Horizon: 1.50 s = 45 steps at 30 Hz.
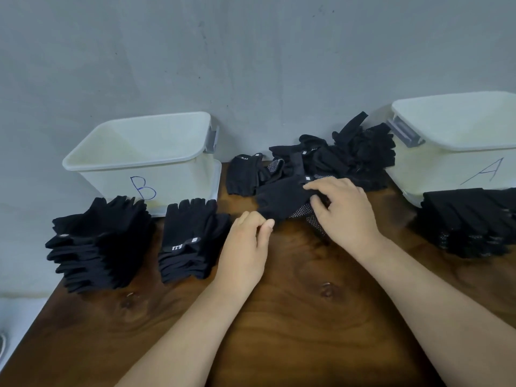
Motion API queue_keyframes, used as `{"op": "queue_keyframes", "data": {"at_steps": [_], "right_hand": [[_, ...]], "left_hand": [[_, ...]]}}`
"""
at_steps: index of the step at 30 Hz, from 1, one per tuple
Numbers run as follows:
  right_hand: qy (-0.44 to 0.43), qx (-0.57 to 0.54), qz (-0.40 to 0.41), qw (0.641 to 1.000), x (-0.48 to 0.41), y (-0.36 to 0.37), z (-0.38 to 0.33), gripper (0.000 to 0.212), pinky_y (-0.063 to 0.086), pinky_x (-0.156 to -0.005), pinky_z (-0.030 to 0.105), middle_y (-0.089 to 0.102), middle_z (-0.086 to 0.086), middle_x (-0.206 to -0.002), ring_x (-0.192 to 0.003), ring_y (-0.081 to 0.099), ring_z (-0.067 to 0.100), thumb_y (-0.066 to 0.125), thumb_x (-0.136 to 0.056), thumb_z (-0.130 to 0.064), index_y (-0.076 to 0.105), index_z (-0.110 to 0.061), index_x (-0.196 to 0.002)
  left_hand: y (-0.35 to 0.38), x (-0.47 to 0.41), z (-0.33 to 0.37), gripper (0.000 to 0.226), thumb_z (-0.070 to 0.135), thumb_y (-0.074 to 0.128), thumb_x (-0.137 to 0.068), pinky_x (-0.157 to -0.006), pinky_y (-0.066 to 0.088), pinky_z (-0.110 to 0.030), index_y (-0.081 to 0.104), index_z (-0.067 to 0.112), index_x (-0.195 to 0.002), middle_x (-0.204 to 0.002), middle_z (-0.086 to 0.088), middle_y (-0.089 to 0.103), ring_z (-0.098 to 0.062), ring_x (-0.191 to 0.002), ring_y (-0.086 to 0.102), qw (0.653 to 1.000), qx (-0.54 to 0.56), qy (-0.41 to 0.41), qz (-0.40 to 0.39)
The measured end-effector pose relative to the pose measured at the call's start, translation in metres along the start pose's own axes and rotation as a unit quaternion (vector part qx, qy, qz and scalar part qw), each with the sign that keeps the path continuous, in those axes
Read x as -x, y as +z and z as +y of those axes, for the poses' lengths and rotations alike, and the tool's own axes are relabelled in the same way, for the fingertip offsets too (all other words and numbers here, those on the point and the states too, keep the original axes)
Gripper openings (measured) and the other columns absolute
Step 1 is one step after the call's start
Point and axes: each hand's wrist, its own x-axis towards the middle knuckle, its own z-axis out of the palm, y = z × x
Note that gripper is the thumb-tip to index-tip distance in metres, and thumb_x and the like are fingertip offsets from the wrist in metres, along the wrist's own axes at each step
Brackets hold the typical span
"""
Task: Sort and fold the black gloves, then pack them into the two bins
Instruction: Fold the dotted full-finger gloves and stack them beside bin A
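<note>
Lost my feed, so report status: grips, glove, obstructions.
Left grip pinches corner of black fabric glove; right grip holds its far side. White plastic bin B, bin A look empty. Loose black glove heap behind, nothing blocking.

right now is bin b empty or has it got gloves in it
Empty, as far as it shows: bin B has only bare pale walls inside; the glove stacks sit on the table before it.

bin B (139, 160) rear-left on bench (279, 317) | bin A (458, 141) rear-right | loose gloves (335, 157) between | stacks (100, 244) before bin B
</note>
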Motion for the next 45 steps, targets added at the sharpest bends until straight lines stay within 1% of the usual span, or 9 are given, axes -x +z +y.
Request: {"op": "queue_keyframes", "data": {"at_steps": [8,16,22,26,29,35,38,41,45], "right_hand": [[0.163,-0.347,-0.109,0.917,-0.029,-0.025,-0.001,0.025,0.056,-0.098,0.024,0.081,-0.013,-0.103,-0.101,0.075,0.003,0.07,-0.099,-0.009,0.084,-0.028,-0.106],[0.102,-0.367,0.025,0.924,-0.04,-0.036,0.001,0.008,0.058,-0.095,0.041,0.078,0.007,-0.101,-0.095,0.072,0.014,0.072,-0.102,-0.023,0.075,-0.016,-0.101],[0.082,-0.42,0.024,0.903,-0.038,-0.063,-0.016,0.009,0.057,-0.084,0.032,0.08,0.005,-0.097,-0.091,0.073,0.013,0.07,-0.104,-0.023,0.076,-0.018,-0.101],[0.096,-0.408,-0.083,0.904,-0.029,-0.075,-0.03,0.013,0.061,-0.089,0.033,0.081,0.006,-0.098,-0.092,0.078,0.017,0.068,-0.105,-0.02,0.08,-0.018,-0.107],[0.066,-0.342,-0.215,0.913,-0.024,-0.083,-0.03,0.014,0.06,-0.1,0.041,0.082,-0.002,-0.101,-0.098,0.079,0.017,0.067,-0.106,-0.025,0.081,-0.023,-0.11],[0.056,-0.365,-0.409,0.834,-0.015,-0.076,-0.03,0.021,0.055,-0.106,0.034,0.08,0.0,-0.118,-0.116,0.074,0.016,0.065,-0.106,-0.027,0.08,-0.02,-0.119],[0.059,-0.296,-0.362,0.882,-0.015,-0.064,-0.027,0.019,0.058,-0.098,0.03,0.08,-0.009,-0.104,-0.101,0.075,0.005,0.073,-0.1,-0.038,0.079,-0.032,-0.117],[0.037,-0.219,-0.193,0.956,-0.018,-0.057,-0.024,0.01,0.057,-0.087,0.025,0.077,-0.015,-0.096,-0.087,0.073,0.004,0.076,-0.096,-0.04,0.08,-0.036,-0.104],[0.028,-0.229,-0.116,0.966,-0.023,-0.054,-0.017,0.009,0.05,-0.082,0.017,0.076,-0.018,-0.095,-0.084,0.068,-0.003,0.071,-0.1,-0.032,0.079,-0.035,-0.102]], "left_hand": [[-0.005,0.001,0.003,0.015,0.033,0.077,-0.096,-0.082,0.054,-0.02,0.071,0.031,-0.083,-0.09,0.014,0.072,-0.006,-0.091,0.069,0.989,0.135,-0.063,0.004],[-0.002,0.003,0.01,0.03,0.039,0.056,-0.107,-0.078,0.048,-0.013,0.069,0.027,-0.083,-0.083,0.012,0.071,-0.008,-0.089,0.068,0.99,0.138,-0.037,0.014],[-0.004,0.003,0.011,0.051,0.04,0.042,-0.113,-0.061,0.04,-0.029,0.047,0.01,-0.073,-0.066,-0.002,0.051,-0.016,-0.064,0.05,0.991,0.12,-0.024,0.058],[-0.009,0.008,0.015,0.05,0.04,0.047,-0.111,-0.063,0.041,-0.03,0.047,0.006,-0.075,-0.071,-0.006,0.049,-0.022,-0.068,0.05,0.982,0.168,0.002,0.085],[-0.009,0.008,0.015,0.017,0.029,0.052,-0.111,-0.081,0.048,-0.021,0.061,0.02,-0.1,-0.093,0.006,0.064,-0.016,-0.091,0.063,0.969,0.222,-0.014,0.105],[-0.005,0.008,0.01,0.024,0.031,0.041,-0.111,-0.097,0.052,-0.034,0.062,0.02,-0.113,-0.114,0.008,0.069,-0.018,-0.114,0.066,0.951,0.283,-0.003,0.123],[-0.005,0.008,0.009,0.024,0.03,0.042,-0.111,-0.096,0.052,-0.033,0.063,0.02,-0.112,-0.111,0.008,0.07,-0.017,-0.11,0.067,0.949,0.294,0.0,0.108],[-0.006,0.008,0.008,0.021,0.022,0.049,-0.109,-0.1,0.049,-0.036,0.069,0.021,-0.106,-0.109,0.008,0.07,-0.022,-0.113,0.065,0.97,0.228,0.068,0.055],[0.001,0.008,0.008,0.018,0.027,0.059,-0.106,-0.116,0.037,-0.042,0.076,0.028,-0.099,-0.125,0.018,0.069,-0.012,-0.136,0.054,0.972,0.084,0.185,-0.115]]}}
